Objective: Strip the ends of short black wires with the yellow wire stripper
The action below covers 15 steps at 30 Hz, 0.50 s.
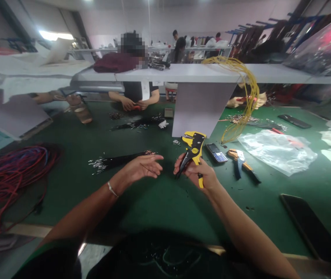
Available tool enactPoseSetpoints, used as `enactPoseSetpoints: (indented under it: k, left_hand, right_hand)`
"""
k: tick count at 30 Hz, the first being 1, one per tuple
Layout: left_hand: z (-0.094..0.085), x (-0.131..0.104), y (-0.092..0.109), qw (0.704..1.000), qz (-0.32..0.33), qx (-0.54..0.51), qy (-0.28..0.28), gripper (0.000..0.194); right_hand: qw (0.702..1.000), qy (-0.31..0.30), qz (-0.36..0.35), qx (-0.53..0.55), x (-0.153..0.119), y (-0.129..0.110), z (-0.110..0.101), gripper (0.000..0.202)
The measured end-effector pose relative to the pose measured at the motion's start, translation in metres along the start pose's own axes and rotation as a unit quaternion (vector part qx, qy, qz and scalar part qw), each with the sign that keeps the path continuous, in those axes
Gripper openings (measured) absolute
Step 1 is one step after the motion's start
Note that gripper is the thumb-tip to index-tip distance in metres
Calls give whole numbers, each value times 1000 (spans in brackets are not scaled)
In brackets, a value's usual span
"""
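My right hand (204,173) is wrapped round the handles of a yellow and black wire stripper (196,149), its jaw end pointing up and away from me. To the left, my left hand (142,170) is held above the table with its fingers stretched toward the tool, not touching it. A thin dark line crosses the left palm; I cannot tell whether it is a wire or a shadow. Just behind that hand lies a bundle of black wires (118,161) with bright metal ends at the left and bare copper at the right.
On the green table (159,205) lie a keypad phone (216,153), orange-handled pliers (243,164), a clear plastic bag (278,151) and a dark smartphone (307,224). Red and blue cables (11,182) are heaped left. Yellow wires (251,85) hang from the shelf (194,73). Co-workers' hands (134,104) work opposite.
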<state>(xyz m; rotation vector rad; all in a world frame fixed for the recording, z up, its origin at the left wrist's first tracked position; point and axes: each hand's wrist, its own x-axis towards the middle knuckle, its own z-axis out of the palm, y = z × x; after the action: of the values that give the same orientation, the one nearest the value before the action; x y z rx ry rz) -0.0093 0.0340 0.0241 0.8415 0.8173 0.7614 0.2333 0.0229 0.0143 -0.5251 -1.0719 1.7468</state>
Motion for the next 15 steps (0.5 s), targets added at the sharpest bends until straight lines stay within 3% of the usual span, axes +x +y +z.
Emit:
enactPoseSetpoints:
  k: [3,5,9,15]
  left_hand:
    - [20,2,-5,992,-85,73,-64,34]
    - [31,2,-11,988,-101,97,-71,26]
    - [43,2,-21,993,-65,97,-17,15]
    - [47,4,-26,990,36,122,67,12]
  right_hand:
    - [1000,-15,5,-6,-1,0,1,37]
    - [1000,-19,8,-7,-3,-1,-1,39]
    - [1000,-8,12,-13,-5,-3,-8,38]
    - [1000,4,11,-19,-7,2,-18,38]
